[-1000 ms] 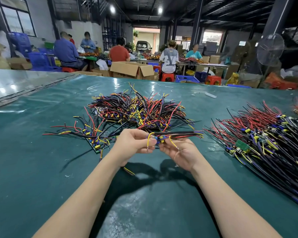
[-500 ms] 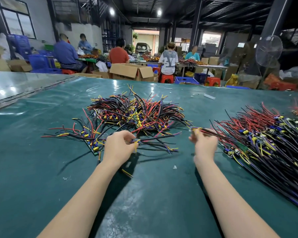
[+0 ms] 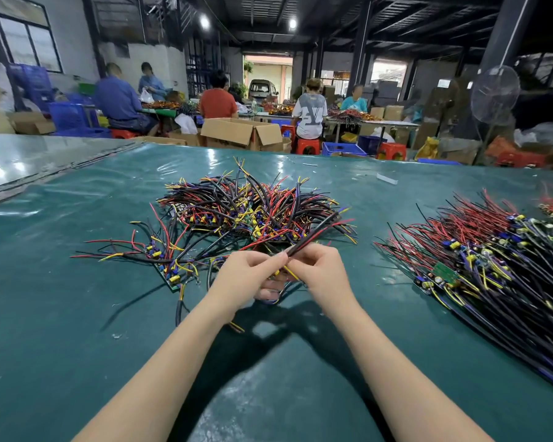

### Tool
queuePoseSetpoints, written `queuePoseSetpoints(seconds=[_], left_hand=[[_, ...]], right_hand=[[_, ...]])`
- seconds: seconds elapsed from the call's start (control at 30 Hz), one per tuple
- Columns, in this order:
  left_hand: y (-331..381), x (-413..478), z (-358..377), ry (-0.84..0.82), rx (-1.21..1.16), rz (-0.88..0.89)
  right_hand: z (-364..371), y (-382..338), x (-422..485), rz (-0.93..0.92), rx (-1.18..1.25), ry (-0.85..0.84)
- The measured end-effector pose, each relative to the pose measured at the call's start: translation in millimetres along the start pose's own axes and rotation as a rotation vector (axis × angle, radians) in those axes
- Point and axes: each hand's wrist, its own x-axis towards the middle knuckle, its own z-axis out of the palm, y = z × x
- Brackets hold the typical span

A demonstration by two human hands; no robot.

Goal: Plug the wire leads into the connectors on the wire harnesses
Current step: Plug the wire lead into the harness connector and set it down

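With left hand (image 3: 246, 275) and right hand (image 3: 324, 272) both pinching one thin red-and-black wire harness (image 3: 313, 232) just before the tangled multicoloured wire heap (image 3: 253, 205) on the green mat (image 3: 77, 314), line the yellow lead (image 3: 289, 272) squarely with its connector, seemingly hidden between fingers, then push straight.

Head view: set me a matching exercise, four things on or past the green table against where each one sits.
1. tangled harness pile
2. aligned harness pile
3. red-and-black harness
4. open cardboard box

A. past the far edge of the table
B. pinched between left hand and right hand
C. middle of the table
D. right side of the table

Pairs: 1-C, 2-D, 3-B, 4-A.
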Motion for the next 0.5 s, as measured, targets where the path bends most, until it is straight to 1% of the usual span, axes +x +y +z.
queuePoseSetpoints(seconds=[0.13,0.23,0.33,0.5], left_hand=[[-3.9,0.5,1.4,-0.003,-0.016,-0.04],[-6.5,-0.3,4.6,-0.006,-0.003,-0.038],[-5.9,-1.0,6.3,-0.001,-0.01,-0.067],[-0.8,0.8,5.7,0.023,-0.271,-0.272]], right_hand=[[-6.8,2.4,-0.1,0.041,0.116,-0.011],[-6.7,3.6,0.4,0.03,0.056,-0.034],[-6.1,3.1,0.7,0.041,0.068,-0.091],[-8.1,0.8,1.9,-0.008,0.055,-0.104]])
